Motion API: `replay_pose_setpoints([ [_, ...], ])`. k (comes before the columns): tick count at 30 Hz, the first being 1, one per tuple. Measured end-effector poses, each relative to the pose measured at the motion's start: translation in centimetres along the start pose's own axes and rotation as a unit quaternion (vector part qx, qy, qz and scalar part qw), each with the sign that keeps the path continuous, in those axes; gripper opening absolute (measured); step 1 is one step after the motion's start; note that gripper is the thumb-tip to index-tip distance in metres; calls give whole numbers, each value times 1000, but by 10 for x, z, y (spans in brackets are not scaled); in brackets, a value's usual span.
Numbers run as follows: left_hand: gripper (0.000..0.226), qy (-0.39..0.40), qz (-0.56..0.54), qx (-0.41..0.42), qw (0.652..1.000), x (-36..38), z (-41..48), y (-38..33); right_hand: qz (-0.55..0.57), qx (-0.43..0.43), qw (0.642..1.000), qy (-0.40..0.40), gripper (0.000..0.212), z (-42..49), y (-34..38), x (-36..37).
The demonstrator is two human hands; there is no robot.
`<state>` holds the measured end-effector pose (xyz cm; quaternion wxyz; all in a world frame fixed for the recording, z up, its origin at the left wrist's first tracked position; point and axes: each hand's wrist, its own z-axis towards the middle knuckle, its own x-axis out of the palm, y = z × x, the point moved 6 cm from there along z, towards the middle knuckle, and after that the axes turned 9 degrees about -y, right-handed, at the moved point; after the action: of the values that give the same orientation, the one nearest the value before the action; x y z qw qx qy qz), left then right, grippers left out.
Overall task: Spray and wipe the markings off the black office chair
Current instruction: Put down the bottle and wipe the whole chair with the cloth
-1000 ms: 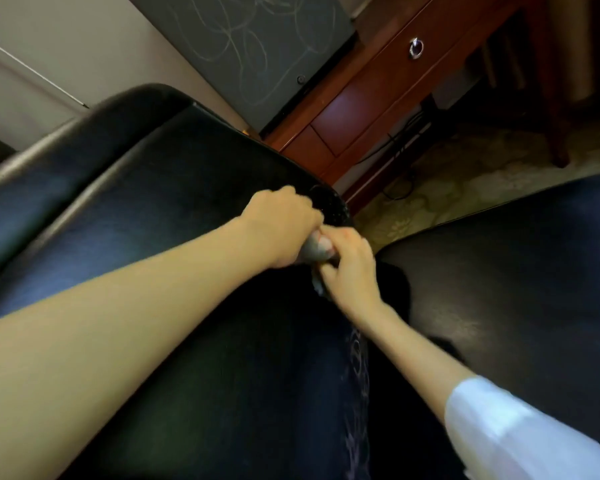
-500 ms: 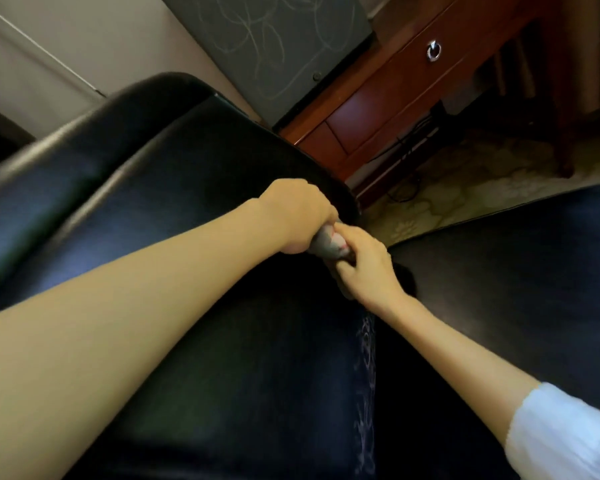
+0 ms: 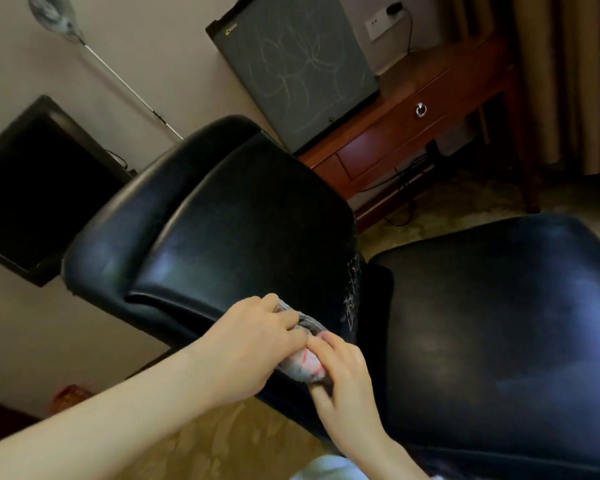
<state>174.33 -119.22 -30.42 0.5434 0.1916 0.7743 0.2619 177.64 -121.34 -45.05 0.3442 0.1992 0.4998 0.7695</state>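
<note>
Right, both hands are on the grey cloth [image 3: 305, 368], down at the near edge of the black office chair [image 3: 243, 237]. My left hand [image 3: 253, 344] is curled over the top of the cloth, knuckles up, pressing it onto the padded rim of the backrest [image 3: 257, 216]. My right hand [image 3: 343, 381] comes in from below and grips the bunched lower end, fingers wrapped round it. A thin red line shows on the fabric between the two hands, and the hands touch each other over the bundle.

Just past my knuckles, white scribbled markings [image 3: 352, 294] run along the right edge of the backrest, beside the gap where it meets the seat [image 3: 499, 323]. The seat lies off to my right, dark and glossy.

Further back, a dark cabinet [image 3: 298, 64] covered in pale scribbles stands beside a reddish wooden desk [image 3: 388, 147], whose drawer has a round metal pull [image 3: 420, 110]. A black screen [image 3: 39, 188] hangs on the wall at left, with a thin pole [image 3: 125, 81] leaning above it. Patterned carpet [image 3: 222, 445] shows under my left forearm.
</note>
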Motion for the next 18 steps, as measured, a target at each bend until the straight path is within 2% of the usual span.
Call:
replay_pose_setpoints([
  [4, 33, 8, -1, 17, 1000, 9, 9, -2, 19, 17, 1000, -9, 67, 7, -11, -2],
  [8, 31, 33, 20, 4, 999, 20, 55, 14, 43, 41, 998, -30, 64, 34, -41, 3],
  [14, 45, 65, 57, -21, 996, 66, 170, 65, 39, 60, 992, -108, 61, 131, -115, 20],
  [18, 45, 32, 87, -11, 996, 91, 250, 100, 10, 72, 979, -193, 65, 211, -166, 25],
])
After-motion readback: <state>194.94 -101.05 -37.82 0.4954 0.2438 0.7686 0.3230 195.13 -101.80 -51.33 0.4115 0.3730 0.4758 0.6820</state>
